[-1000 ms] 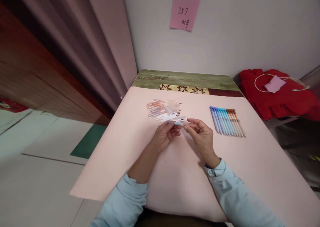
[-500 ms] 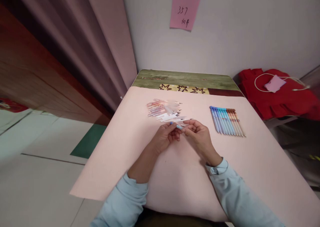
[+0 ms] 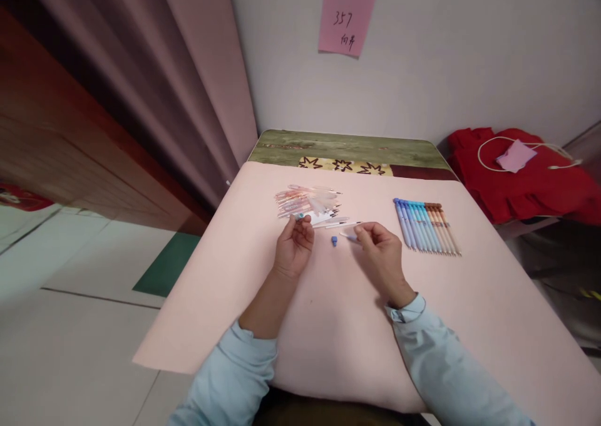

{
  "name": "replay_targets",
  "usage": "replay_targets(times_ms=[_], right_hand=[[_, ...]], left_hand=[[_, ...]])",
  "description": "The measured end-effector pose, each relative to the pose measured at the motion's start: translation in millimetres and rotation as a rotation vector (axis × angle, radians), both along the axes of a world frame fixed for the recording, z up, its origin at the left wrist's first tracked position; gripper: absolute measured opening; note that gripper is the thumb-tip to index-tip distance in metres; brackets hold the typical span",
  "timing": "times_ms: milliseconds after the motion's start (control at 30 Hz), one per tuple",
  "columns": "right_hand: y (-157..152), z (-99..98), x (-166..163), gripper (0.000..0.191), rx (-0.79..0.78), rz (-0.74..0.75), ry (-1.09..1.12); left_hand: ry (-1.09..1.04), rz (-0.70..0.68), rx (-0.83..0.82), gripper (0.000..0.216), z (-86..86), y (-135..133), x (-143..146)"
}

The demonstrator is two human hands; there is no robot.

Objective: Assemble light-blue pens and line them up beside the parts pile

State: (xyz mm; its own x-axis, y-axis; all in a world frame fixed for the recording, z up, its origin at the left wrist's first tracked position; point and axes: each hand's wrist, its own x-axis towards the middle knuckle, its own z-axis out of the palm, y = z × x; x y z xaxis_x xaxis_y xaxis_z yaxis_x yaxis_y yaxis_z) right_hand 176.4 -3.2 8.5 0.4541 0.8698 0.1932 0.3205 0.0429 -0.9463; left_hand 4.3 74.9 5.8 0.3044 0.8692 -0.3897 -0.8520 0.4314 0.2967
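Note:
My left hand [image 3: 293, 249] is raised at the near edge of a pile of pen parts, a small teal piece [image 3: 300, 216] pinched at its fingertips. What kind of piece it is, I cannot make out. My right hand [image 3: 382, 254] pinches a slim pen part [image 3: 348, 235], white at the tip and bluish toward the fingers; the rest of it is hidden by the hand. On the table between both hands lies a small blue pen topper [image 3: 334, 240], touched by neither. Pale refills [image 3: 335, 225] with dark tips lie just beyond it.
Clear and pinkish pen barrels [image 3: 293, 202] are heaped at the back left of the pink-covered table [image 3: 225, 288]. Finished-looking pens [image 3: 425, 228] in blue, turquoise and brown lie in a row at right. A red cloth [image 3: 539, 188] with a white cord is beyond the table's right side.
My hands have moved apart, the left going left and away from me toward the pile. The blue topper, earlier at my left fingertips, now lies on the table.

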Motion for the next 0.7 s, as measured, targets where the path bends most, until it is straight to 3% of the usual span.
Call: replay_targets(times_ms=[167,333,433,600,700], right_hand=[[-0.6,-10.1,-5.4,0.023,-0.003,0.149,-0.581],[1.3,-13.2,-13.4,0.034,-0.135,0.215,-0.909],[2.8,-13.5,-14.3,0.031,-0.18,0.244,-0.973],[2.0,-14.2,-13.9,0.023,-0.162,0.243,-0.896],[0.6,-11.9,-6.5,0.029,-0.119,0.17,-0.832]], left_hand=[[0.075,-0.043,0.022,0.022,0.7,-3.7,3.5],[0.134,-0.109,0.075,0.019,0.0,-7.7,7.1],[0.146,-0.124,0.086,0.016,-0.5,-8.6,7.2],[0.158,-0.117,0.062,0.016,-0.4,-7.4,7.0],[0.154,-0.072,0.037,0.016,-0.8,-5.6,7.1]])
